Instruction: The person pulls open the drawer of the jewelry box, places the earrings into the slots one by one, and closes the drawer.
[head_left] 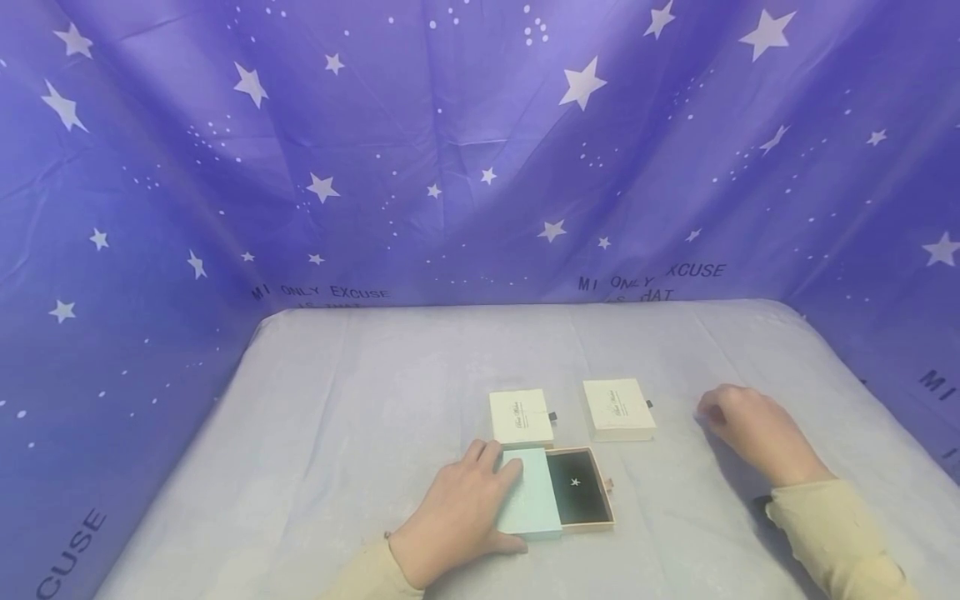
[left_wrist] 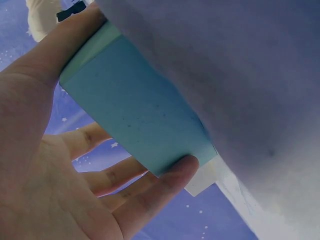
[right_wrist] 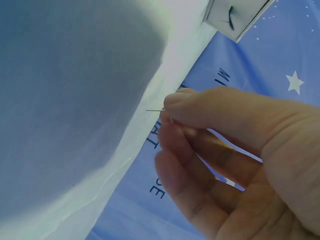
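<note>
A mint-green drawer box (head_left: 530,504) lies on the table with its drawer (head_left: 592,510) pulled partly out to the right. On the drawer's black lining sits a small silvery star-shaped stud (head_left: 575,482). My left hand (head_left: 461,508) grips the box's left part, thumb at the near side and fingers at the far side; the left wrist view shows the box's end (left_wrist: 135,105) between them. Over the table's right side, my right hand (right_wrist: 215,145) pinches a thin metal pin (right_wrist: 154,110) between thumb and forefinger. Whatever the pin belongs to is hidden by the fingertips.
Two cream boxes with dark lettering stand behind the green one: the left cream box (head_left: 520,417) close behind it, the right cream box (head_left: 618,408) farther right. Pale cloth covers the table (head_left: 337,417). A purple star-patterned curtain (head_left: 435,167) hangs around the back and sides.
</note>
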